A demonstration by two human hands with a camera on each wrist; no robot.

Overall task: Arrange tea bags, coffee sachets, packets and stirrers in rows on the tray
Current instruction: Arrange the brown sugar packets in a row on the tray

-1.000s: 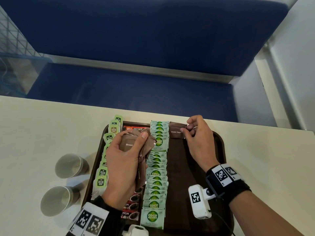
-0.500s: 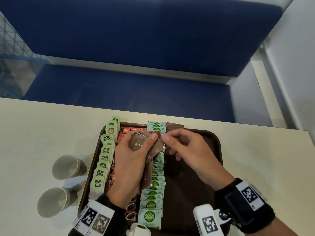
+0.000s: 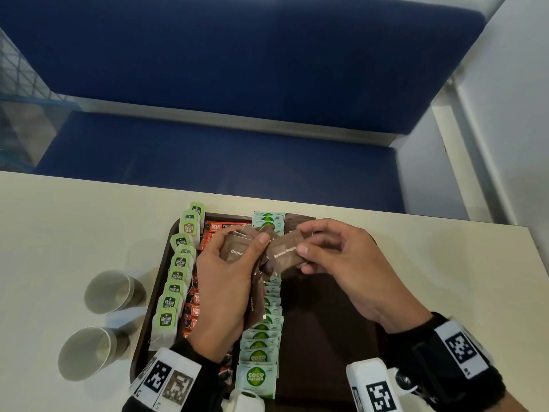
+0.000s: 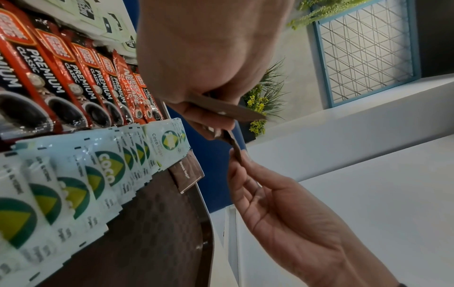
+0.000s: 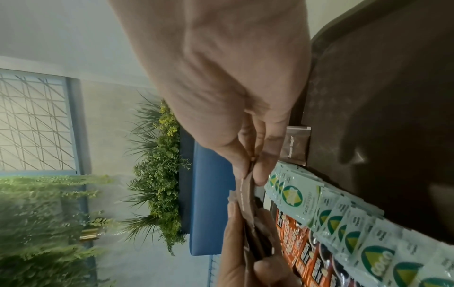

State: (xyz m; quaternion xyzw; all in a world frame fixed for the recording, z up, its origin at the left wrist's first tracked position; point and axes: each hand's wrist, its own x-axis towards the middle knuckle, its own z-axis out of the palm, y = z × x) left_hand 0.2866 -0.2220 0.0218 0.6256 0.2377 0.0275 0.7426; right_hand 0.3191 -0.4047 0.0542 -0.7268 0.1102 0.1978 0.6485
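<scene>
Since half a second ago my right hand has closed thumb and fingers on one brown sugar packet and is drawing it away from the bundle of brown sugar packets that my left hand grips, thumb clamped over the top.

Risk, as I judge it: the packet I'm pulling touches the bundle's edge, so a neighbour could drag out with it and drop onto the coco sugar row just beneath my left fingers, upsetting that overlap. A slack left grip would cause it.

Both hands hover over the tray. One brown sugar packet already lies flat at the far end, beyond my right fingertips, beside the coco sugar. Coffee sachets and tea bags run under and outside my left hand.
</scene>
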